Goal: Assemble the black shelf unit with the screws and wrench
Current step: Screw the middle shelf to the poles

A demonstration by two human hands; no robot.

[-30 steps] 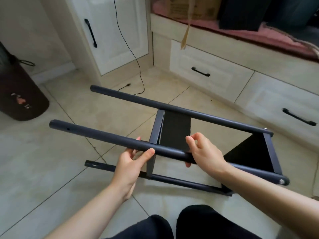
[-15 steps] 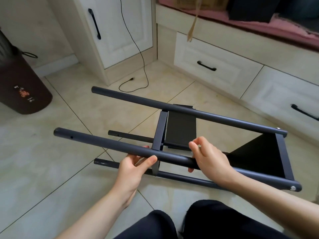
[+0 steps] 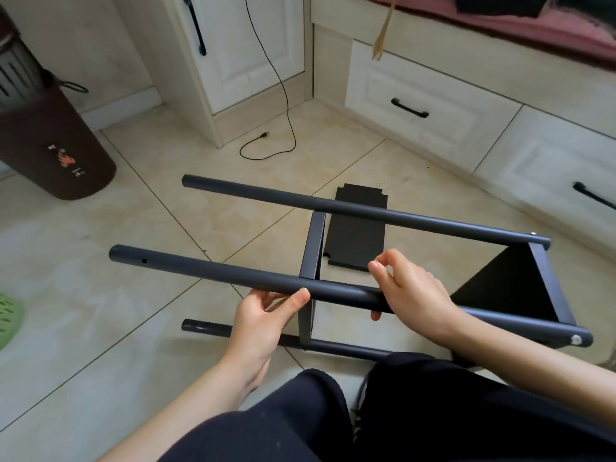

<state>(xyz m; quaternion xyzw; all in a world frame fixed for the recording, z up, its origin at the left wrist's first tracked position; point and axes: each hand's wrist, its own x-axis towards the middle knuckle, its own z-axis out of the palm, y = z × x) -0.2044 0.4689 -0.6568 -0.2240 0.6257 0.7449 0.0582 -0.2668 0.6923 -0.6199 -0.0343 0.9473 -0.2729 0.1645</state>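
The black shelf unit (image 3: 506, 288) lies on its side on the tiled floor in front of me, its long round poles pointing left. Two panels join the poles, one at the right end and a narrow one (image 3: 311, 248) mid-length. My left hand (image 3: 263, 315) grips the near upper pole (image 3: 206, 270) from below, thumb pressed on its front. My right hand (image 3: 410, 295) curls over the same pole further right, thumb and forefinger tips pinched together above it. Silver screw heads (image 3: 575, 339) show at the poles' right ends. A loose black shelf panel (image 3: 360, 228) lies flat behind. No wrench is in view.
A brown bin (image 3: 60, 155) stands at the far left, with a green object (image 3: 6, 321) at the left edge. A black cable (image 3: 283, 95) trails from the white cabinet (image 3: 246, 48). Drawers (image 3: 416, 105) run along the right. My legs in black trousers (image 3: 333, 411) lie below the frame.
The view has tilted down and the shelf unit sits closer to me and slightly turned. Both hands keep their hold on the near upper pole. More of the loose panel shows.
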